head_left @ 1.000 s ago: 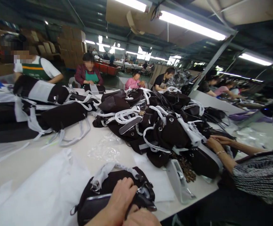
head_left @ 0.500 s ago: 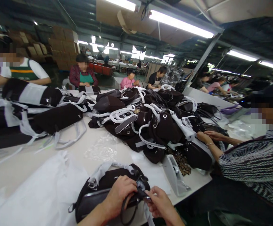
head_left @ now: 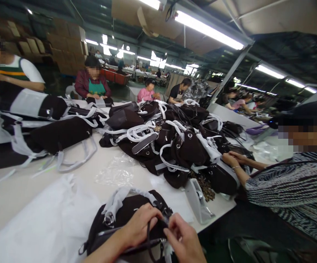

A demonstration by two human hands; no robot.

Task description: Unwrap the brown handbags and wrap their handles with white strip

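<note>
A dark brown handbag (head_left: 128, 210) with silver rings lies on the table just in front of me. White wrapping covers its raised handle (head_left: 117, 201). My left hand (head_left: 143, 223) rests over the bag's right half, its fingers closed on a thin dark strap (head_left: 148, 237) that hangs down in a loop. Close beside it, at the bag's right end, my right hand (head_left: 185, 237) is closed with thumb and fingers pinched together near the strap. What sits between those right fingertips is too small and hidden to make out.
Beyond lies a heap of similar dark bags (head_left: 191, 149); more bags (head_left: 61, 135) lie left. A grey tape dispenser (head_left: 198, 201) stands near the right edge beside small metal pieces (head_left: 206, 190). White sheets (head_left: 46, 219) cover the left front. A co-worker in a striped top (head_left: 281, 182) works at right.
My right hand has turned and moved slightly up and right, closer to the bag's end. The dark strap end with metal that showed between my hands is now mostly hidden. The view has shifted slightly.
</note>
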